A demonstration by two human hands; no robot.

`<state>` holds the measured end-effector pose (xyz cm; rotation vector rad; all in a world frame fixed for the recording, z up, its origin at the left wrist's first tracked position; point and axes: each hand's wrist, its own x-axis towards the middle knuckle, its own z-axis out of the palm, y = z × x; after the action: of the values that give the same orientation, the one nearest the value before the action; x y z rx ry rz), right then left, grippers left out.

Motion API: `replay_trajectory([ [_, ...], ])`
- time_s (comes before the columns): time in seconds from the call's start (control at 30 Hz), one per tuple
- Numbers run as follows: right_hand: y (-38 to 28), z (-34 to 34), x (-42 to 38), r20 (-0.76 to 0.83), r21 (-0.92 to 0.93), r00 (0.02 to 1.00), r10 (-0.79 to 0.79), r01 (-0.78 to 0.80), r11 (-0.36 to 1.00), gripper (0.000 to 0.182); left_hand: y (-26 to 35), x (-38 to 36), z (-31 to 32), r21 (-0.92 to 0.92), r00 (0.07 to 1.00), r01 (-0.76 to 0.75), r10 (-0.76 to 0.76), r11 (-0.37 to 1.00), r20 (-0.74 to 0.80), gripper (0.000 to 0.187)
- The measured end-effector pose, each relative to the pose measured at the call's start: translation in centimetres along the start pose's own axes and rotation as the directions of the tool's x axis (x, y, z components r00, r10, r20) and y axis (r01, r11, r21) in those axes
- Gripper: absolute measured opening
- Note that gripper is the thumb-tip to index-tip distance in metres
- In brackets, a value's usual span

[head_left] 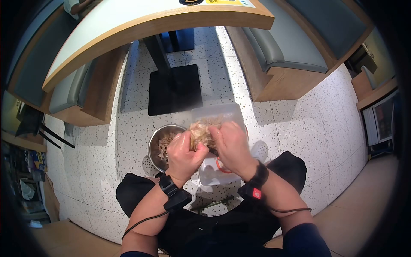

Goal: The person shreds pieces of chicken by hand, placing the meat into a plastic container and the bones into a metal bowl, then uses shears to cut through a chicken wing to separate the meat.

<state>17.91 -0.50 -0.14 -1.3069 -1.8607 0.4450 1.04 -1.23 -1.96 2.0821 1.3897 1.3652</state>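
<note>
Between my two hands is a ragged, pale chunk of meat point(200, 132), gripped from both sides. My left hand point(185, 150) is closed on its left part, with the thumb pressed against it. My right hand point(231, 143) holds the right side, fingers curled. Under the hands stands a translucent plastic tub point(222, 112) with shredded pieces inside, partly hidden by my right hand. A round metal bowl point(153, 145) on the floor to the left holds brownish shreds point(164, 146). A red curved edge point(221, 166) shows beneath my right wrist.
A wood-edged table point(162, 19) on a black base point(175, 90) stands ahead. Padded benches flank it, one at the right point(284, 53) and one at the left point(70, 92). A person's arm point(80, 6) shows at the top left. Speckled floor tiles point(295, 124) surround me.
</note>
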Motion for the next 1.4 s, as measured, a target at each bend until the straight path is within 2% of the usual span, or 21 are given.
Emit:
replay_trajectory([
  [0.23, -0.3, -0.5, 0.2, 0.068, 0.101, 0.988, 0.135, -0.142, 0.985, 0.033, 0.2, 0.3, -0.4, 0.036, 0.998, -0.069, 0.069, 0.997, 0.004, 0.022],
  [0.37, 0.2, -0.1, 0.1, 0.017, 0.167, 0.994, 0.11, -0.111, 0.98, 0.04, 0.2, 0.3, -0.5, 0.046, 0.995, -0.102, 0.102, 0.994, 0.01, 0.027],
  [0.47, -0.3, -0.6, 0.2, 0.064, 0.194, 0.985, 0.159, -0.169, 0.966, 0.042, 0.0, 0.3, -0.5, 0.046, 0.991, -0.137, 0.137, 0.99, 0.002, 0.031],
  [0.53, -0.6, -1.0, 0.4, 0.151, 0.178, 0.963, 0.225, -0.251, 0.951, 0.044, -0.1, 0.2, -0.6, 0.045, 0.989, -0.145, 0.145, 0.988, 0.0, 0.032],
  [0.77, -0.4, -1.1, 0.4, 0.178, 0.198, 0.95, 0.255, -0.289, 0.937, 0.05, -0.3, 0.6, -0.6, 0.051, 0.971, -0.24, 0.241, 0.969, -0.009, 0.037],
  [0.83, -0.7, -1.2, 0.5, 0.223, 0.245, 0.919, 0.326, -0.377, 0.893, 0.054, -0.4, 0.6, -0.6, 0.051, 0.966, -0.258, 0.259, 0.965, -0.009, 0.039],
  [1.07, 0.2, -0.6, 0.0, 0.269, 0.309, 0.88, 0.392, -0.464, 0.83, 0.056, -0.8, 0.7, -0.8, 0.091, 0.939, -0.342, 0.342, 0.935, 0.013, 0.037],
  [1.17, -0.1, -1.1, 0.2, 0.313, 0.354, 0.853, 0.417, -0.512, 0.783, 0.056, -0.9, 0.7, -1.0, 0.12, 0.928, -0.372, 0.372, 0.92, 0.027, 0.036],
  [1.23, -0.4, -1.3, 0.3, 0.386, 0.415, 0.792, 0.473, -0.607, 0.677, 0.056, -0.9, 0.7, -1.2, 0.138, 0.922, -0.386, 0.383, 0.912, 0.053, 0.037],
  [1.27, -0.2, -1.1, 0.2, 0.386, 0.415, 0.792, 0.473, -0.607, 0.677, 0.056, -0.9, 0.7, -1.2, 0.141, 0.917, -0.399, 0.396, 0.906, 0.049, 0.036],
  [1.33, 0.4, -0.7, -0.1, 0.454, 0.524, 0.736, 0.503, -0.677, 0.517, 0.054, -0.9, 0.7, -1.2, 0.144, 0.911, -0.412, 0.409, 0.9, 0.046, 0.037],
  [1.37, 0.4, -0.6, -0.2, 0.454, 0.524, 0.736, 0.503, -0.677, 0.517, 0.054, -0.9, 0.6, -1.3, 0.15, 0.909, -0.417, 0.414, 0.896, 0.053, 0.038],
  [1.4, 0.2, -0.6, -0.1, 0.484, 0.549, 0.694, 0.534, -0.715, 0.432, 0.052, -0.9, 0.6, -1.3, 0.155, 0.906, -0.423, 0.419, 0.893, 0.061, 0.04],
])
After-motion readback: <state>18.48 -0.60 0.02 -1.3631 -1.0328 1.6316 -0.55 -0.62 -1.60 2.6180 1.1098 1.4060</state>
